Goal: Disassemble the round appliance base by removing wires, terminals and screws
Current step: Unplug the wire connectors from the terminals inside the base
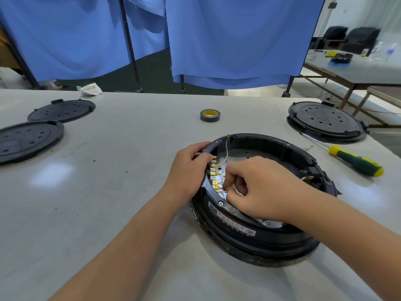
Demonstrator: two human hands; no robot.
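Observation:
The round black appliance base lies open side up on the white table. Along its inner left wall runs a row of several brass terminals with thin white wires. One loose white wire stands up from the rim. My left hand grips the base's left rim, thumb inside near the top terminals. My right hand reaches into the base, and its fingertips pinch a wire at the lower terminals. White insulation shows under my right wrist.
A green-and-yellow screwdriver lies right of the base. A roll of black tape sits behind it. Two black round covers lie at the left, another covered base at the back right. Blue curtains hang beyond the table's far edge.

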